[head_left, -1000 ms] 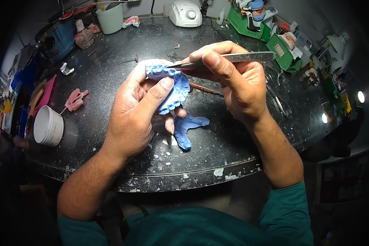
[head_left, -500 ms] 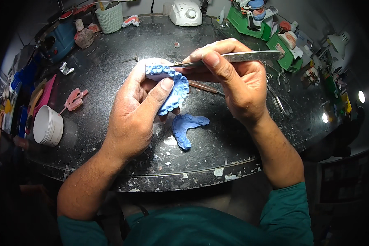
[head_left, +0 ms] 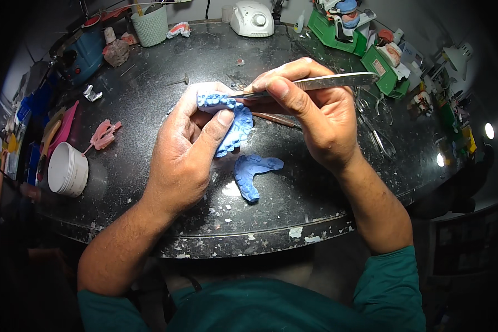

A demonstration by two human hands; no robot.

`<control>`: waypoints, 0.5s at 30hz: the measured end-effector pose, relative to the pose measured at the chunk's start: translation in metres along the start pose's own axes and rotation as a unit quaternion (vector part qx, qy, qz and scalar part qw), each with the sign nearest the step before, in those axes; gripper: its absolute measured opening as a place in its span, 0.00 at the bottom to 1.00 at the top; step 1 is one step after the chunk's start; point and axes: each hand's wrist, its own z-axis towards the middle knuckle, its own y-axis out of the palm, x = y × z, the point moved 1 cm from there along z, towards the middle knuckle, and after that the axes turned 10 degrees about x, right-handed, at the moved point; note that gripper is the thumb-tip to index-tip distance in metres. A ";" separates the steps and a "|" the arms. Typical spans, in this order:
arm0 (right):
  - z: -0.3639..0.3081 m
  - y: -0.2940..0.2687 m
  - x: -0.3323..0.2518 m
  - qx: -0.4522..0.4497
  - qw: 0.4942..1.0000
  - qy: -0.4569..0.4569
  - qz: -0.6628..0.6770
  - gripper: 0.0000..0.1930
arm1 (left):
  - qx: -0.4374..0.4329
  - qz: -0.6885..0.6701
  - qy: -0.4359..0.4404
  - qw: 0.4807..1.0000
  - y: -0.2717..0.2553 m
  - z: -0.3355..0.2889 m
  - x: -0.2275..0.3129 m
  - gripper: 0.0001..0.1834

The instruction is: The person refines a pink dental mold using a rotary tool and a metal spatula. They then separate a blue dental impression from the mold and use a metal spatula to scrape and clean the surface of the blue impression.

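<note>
Where the dark bench comes nearest us, b/w our green sleeves, we see pale chips along its edge. Just beyond, a loose blue horseshoe piece lies on the top; well to L, a white tub w/ a pink branched piece near it. Our L hand is wrapped round a blue dental cast, up off the bench, thumb across it. Our R hand pinches a slim metal tool b/w thumb & fingers, tip at the cast's upper teeth; can't tell if touching. A brown-handled tool lies b/w the hands; metal instruments sit to R. At the far side: green bins, mint pot, white control box.
</note>
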 end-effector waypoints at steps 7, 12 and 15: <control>-0.001 0.001 -0.002 0.033 0.997 0.049 0.059 0.08 | 0.007 -0.018 -0.036 0.999 0.000 0.001 0.005 0.17; -0.002 -0.001 0.000 0.026 0.999 0.009 0.037 0.07 | -0.029 -0.028 -0.089 0.995 -0.007 0.004 0.007 0.16; -0.001 -0.001 0.001 0.016 0.999 -0.032 0.023 0.06 | -0.005 -0.037 -0.065 0.997 -0.001 0.003 0.008 0.15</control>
